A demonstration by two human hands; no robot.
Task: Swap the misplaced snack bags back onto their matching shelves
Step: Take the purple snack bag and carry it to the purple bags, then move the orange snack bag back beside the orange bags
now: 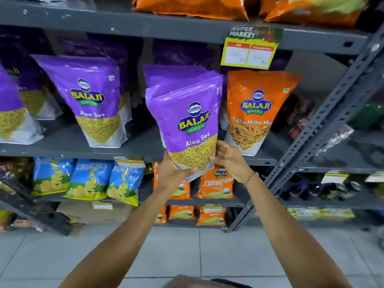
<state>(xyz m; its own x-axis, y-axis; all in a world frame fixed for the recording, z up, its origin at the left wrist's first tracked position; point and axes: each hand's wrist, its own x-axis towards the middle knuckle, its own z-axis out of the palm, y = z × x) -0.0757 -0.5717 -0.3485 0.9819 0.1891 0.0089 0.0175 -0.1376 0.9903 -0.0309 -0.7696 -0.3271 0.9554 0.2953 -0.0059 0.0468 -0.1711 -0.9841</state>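
Note:
A purple Aloo Sev bag [187,121] is held at its bottom in front of the middle shelf [68,151], tilted slightly. My left hand [172,173] grips its lower left corner from below. My right hand [228,161] touches its lower right edge with fingers partly spread. Directly to its right an orange Tikha Mitha Mix bag [255,109] stands upright on the same shelf. More purple Aloo Sev bags [93,100] stand to the left, and others sit behind the held one.
Orange bags [191,6] lie on the top shelf. A price tag [249,48] hangs from that shelf's edge. Blue Crunchex bags [89,179] and orange Crunchex bags [216,183] fill the lower shelves. A slanted metal upright [311,129] borders the right. Grey tiled floor lies below.

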